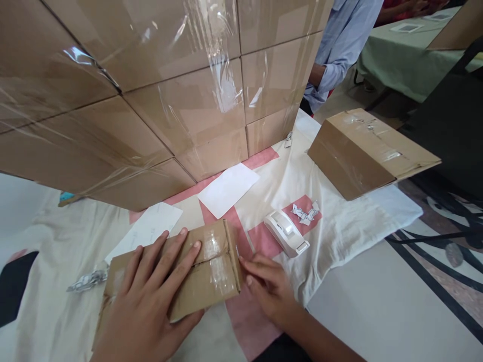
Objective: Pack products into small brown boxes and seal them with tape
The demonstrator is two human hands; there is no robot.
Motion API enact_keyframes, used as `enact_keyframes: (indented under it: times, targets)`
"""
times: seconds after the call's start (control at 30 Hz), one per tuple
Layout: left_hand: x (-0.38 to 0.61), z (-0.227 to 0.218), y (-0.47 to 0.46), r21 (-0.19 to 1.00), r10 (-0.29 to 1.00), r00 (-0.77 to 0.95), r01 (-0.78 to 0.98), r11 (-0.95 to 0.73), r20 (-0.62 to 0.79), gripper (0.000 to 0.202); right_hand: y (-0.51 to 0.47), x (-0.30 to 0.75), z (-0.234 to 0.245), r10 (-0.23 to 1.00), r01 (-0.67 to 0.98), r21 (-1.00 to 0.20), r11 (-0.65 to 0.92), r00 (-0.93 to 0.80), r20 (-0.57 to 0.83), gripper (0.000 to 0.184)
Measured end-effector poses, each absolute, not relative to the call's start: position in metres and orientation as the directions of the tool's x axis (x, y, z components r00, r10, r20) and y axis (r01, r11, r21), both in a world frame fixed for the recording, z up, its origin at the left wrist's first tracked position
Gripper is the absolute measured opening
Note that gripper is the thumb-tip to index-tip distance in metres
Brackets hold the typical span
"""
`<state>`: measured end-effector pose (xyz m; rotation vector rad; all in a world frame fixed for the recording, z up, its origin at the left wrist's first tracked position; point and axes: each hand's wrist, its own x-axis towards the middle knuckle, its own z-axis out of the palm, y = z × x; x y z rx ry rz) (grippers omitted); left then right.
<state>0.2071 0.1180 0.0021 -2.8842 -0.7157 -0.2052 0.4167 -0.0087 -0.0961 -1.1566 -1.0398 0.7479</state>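
Note:
A small flat cardboard box (204, 296) with clear tape across its top lies in front of me on the cloth. My left hand (151, 301) rests flat on top of it, fingers spread and the thumb along the near edge. At the box's right end is my right hand (269, 289), thumb and forefinger pinched close to the edge. Whatever is between those fingertips is too small to make out. A white tape dispenser (289, 234) lies just beyond my right hand. Crumpled strips of printed paper (305, 213) sit beside the dispenser.
A wall of taped cardboard boxes (181, 100) stands behind. Two white paper sheets (228, 188) lie at its foot. To the right is another cardboard box (350, 156), partly over the table edge. A person in a blue sleeve (343, 45) stands beyond; a black chair (449, 120) is far right.

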Motion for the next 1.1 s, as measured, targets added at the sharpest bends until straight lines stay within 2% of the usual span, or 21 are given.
enact_keyframes:
  times: [0.23, 0.37, 0.57, 0.77, 0.83, 0.97, 1.03, 1.1]
  targets:
    - [0.205, 0.001, 0.118, -0.118, 0.461, 0.87, 0.483, -0.867, 0.175, 0.089, -0.015, 0.406, -0.091, 0.927, -0.023, -0.993, 0.12, 0.361, 0.103, 0.045]
    - [0.205, 0.001, 0.117, -0.113, 0.473, 0.863, 0.495, -0.861, 0.176, 0.089, -0.02, 0.404, -0.093, 0.935, -0.055, -0.99, 0.131, 0.34, 0.104, 0.044]
    - [0.204, -0.002, 0.118, -0.108, 0.477, 0.856, 0.503, -0.858, 0.201, 0.088, -0.023, 0.399, -0.098, 0.945, -0.056, -0.995, 0.084, 0.321, 0.062, 0.055]
    - [0.205, -0.005, 0.12, -0.143, 0.422, 0.862, 0.472, -0.87, 0.279, 0.09, -0.035, 0.4, -0.101, 0.936, -0.01, -0.988, 0.156, 0.322, 0.144, 0.051]
    - [0.206, -0.005, 0.12, -0.142, 0.418, 0.859, 0.473, -0.87, 0.296, 0.091, -0.031, 0.407, -0.1, 0.94, 0.037, -0.981, 0.189, 0.283, 0.191, 0.063]
    - [0.204, -0.007, 0.12, -0.109, 0.432, 0.847, 0.483, -0.869, 0.309, 0.09, -0.002, 0.43, -0.087, 0.972, 0.198, -0.951, 0.235, -0.024, 0.235, 0.124]
    - [0.199, -0.007, 0.121, -0.1, 0.433, 0.84, 0.486, -0.868, 0.328, 0.087, 0.014, 0.441, -0.077, 0.967, 0.277, -0.93, 0.242, -0.144, 0.209, 0.136]
    - [0.193, -0.006, 0.123, -0.1, 0.417, 0.842, 0.474, -0.875, 0.343, 0.087, 0.025, 0.448, -0.065, 0.969, 0.367, -0.9, 0.233, -0.169, 0.182, 0.139]
